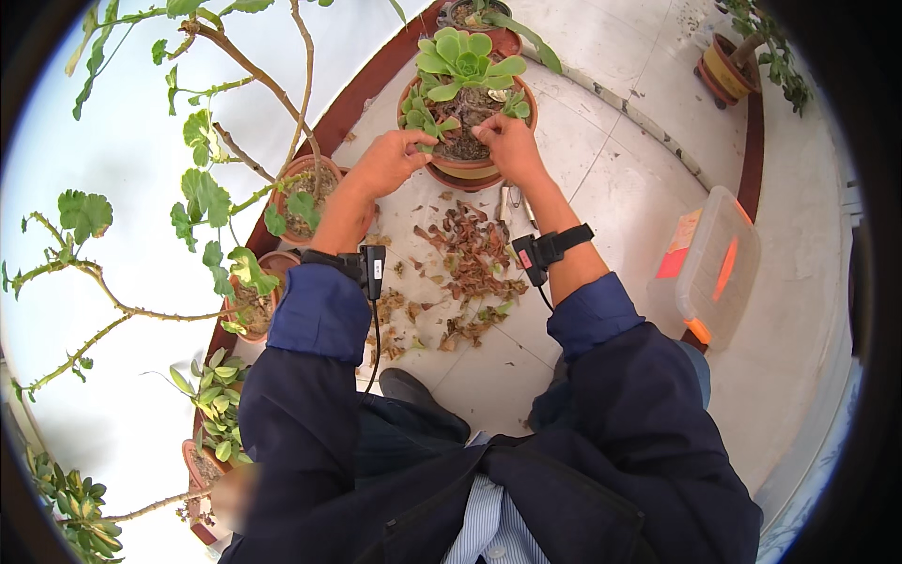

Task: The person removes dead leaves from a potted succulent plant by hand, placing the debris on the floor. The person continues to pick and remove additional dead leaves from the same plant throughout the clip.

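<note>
A succulent with green rosettes (468, 63) grows in a round plant pot (465, 171) in front of me. My left hand (394, 161) is at the pot's left front rim, fingertips against the leaves of a small lower rosette (421, 118); whether they grip a leaf is unclear. Over the soil (468, 146) on the right side, my right hand (509, 144) has its thumb and forefinger pinched together, and anything between them is too small to tell. Dry brown leaves (468, 257) lie heaped on the tiled floor below the pot. A metal tool (504, 204) lies partly hidden beside my right forearm.
Potted geraniums (303, 201) with long bare stems line the left side along a dark red edge (338, 127). At the right stands a clear plastic box (719, 271) with orange latches. Another potted plant (729, 74) is at the upper right. My shoe (416, 395) is near the leaf heap.
</note>
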{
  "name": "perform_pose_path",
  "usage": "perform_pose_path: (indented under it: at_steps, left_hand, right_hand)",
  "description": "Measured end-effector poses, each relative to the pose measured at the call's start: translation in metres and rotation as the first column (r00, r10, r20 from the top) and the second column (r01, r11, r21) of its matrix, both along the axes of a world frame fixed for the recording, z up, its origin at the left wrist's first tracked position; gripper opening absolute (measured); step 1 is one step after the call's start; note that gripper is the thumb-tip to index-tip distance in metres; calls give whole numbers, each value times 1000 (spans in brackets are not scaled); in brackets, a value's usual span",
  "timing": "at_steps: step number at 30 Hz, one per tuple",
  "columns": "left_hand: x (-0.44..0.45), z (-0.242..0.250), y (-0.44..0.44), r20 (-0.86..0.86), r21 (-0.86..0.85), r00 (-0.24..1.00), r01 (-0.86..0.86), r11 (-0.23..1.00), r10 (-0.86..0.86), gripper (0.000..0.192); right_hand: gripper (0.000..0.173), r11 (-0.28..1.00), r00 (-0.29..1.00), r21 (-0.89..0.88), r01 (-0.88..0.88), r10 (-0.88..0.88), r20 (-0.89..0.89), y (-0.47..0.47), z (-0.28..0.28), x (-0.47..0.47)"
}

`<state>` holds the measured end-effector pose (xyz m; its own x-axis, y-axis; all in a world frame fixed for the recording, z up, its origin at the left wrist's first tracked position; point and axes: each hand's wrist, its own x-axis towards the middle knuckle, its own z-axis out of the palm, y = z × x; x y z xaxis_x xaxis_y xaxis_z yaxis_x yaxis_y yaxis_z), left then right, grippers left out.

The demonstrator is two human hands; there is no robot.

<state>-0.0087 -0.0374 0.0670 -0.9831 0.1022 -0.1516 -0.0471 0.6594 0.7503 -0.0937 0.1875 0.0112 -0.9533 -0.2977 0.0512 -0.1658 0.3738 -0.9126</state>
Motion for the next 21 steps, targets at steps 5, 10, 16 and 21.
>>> perform_pose_path:
  at_steps: [5, 10, 16, 21]
  left_hand:
    - [-1, 6, 3, 33, 13, 999, -14, 1000, 13, 31]
    - [-1, 10, 4, 75, -2, 997, -31, 1000, 31, 32]
    - [-1, 9, 2, 76, -4, 997, -31, 1000, 31, 31]
    - [-4, 9, 3, 69, -41, 997, -18, 999, 21, 31]
  right_hand:
    - [18, 982, 945, -162, -97, 142, 294, 13, 2, -9]
    - [16, 975, 928, -199, -101, 164, 335, 18, 7, -5]
    - [21, 891, 683, -12, -455, 357, 637, 39, 39, -4]
    - [34, 933, 822, -11, -359, 321, 470, 9, 34, 9]
